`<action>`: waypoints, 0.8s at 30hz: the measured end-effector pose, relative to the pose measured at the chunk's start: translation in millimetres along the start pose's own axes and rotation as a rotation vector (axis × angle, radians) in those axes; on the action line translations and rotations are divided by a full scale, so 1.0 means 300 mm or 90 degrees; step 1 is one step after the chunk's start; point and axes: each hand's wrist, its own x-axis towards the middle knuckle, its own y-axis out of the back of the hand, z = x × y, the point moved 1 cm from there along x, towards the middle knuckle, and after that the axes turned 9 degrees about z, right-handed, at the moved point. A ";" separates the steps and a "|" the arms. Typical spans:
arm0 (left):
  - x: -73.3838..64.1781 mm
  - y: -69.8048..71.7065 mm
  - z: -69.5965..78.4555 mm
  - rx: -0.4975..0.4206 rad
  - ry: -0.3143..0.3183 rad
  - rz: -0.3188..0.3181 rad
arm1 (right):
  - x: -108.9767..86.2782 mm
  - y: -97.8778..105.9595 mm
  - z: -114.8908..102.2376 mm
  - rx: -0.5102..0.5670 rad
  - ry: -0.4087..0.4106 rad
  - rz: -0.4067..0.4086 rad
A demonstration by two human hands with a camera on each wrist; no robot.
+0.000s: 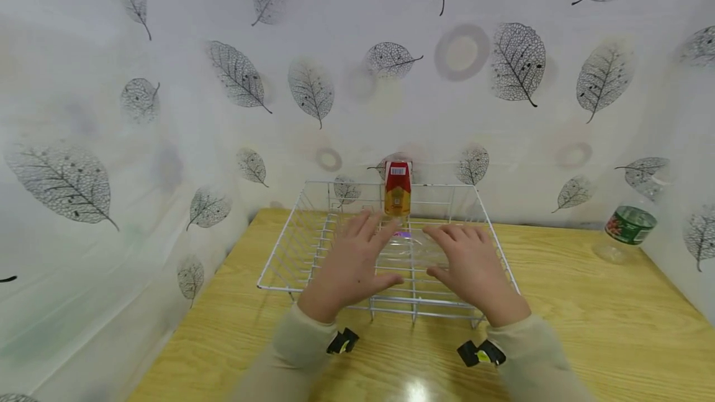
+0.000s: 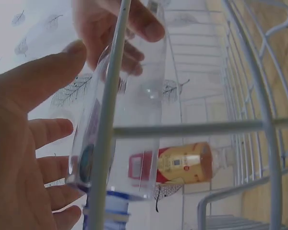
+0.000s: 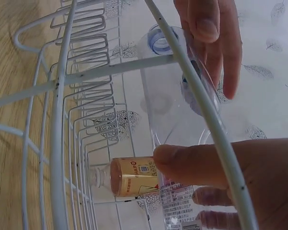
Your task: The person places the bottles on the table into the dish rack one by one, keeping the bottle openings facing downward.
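A clear plastic bottle (image 1: 422, 251) lies crosswise between the two hands inside a white wire rack (image 1: 277, 289), with blue at its neck end in the wrist views. My right hand (image 1: 475, 265) holds the bottle by its right part: in the right wrist view its thumb (image 3: 182, 163) crosses the near side and fingers show behind the plastic. Fingers spread, my left hand (image 1: 349, 265) is close to the neck end. Its thumb stands apart from the bottle in the left wrist view; whether its fingertips touch is unclear.
Behind them in the rack stands a red and yellow bottle (image 1: 398, 191), its clear neck pointing down. A clear bottle with a green label (image 1: 631, 225) stands on the wooden table (image 1: 586, 309) at the right. Leaf-patterned sheeting (image 1: 357, 110) encloses the back and sides.
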 end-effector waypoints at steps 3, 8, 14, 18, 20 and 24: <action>0.007 -0.017 0.016 0.032 -0.005 -0.014 | 0.001 -0.003 -0.007 -0.003 0.003 0.001; 0.016 -0.037 0.040 0.067 -0.004 -0.046 | 0.003 -0.012 -0.015 0.003 0.008 0.000; 0.015 -0.050 0.046 0.085 -0.001 -0.044 | 0.006 -0.014 -0.024 -0.002 0.022 0.009; 0.011 -0.053 0.046 0.091 0.000 -0.029 | 0.006 -0.016 -0.035 -0.003 0.034 0.021; 0.008 -0.055 0.046 0.097 0.002 -0.019 | 0.005 -0.017 -0.041 -0.005 0.041 0.034; 0.007 -0.060 0.052 0.107 0.006 -0.001 | 0.004 -0.017 -0.050 -0.010 0.054 0.058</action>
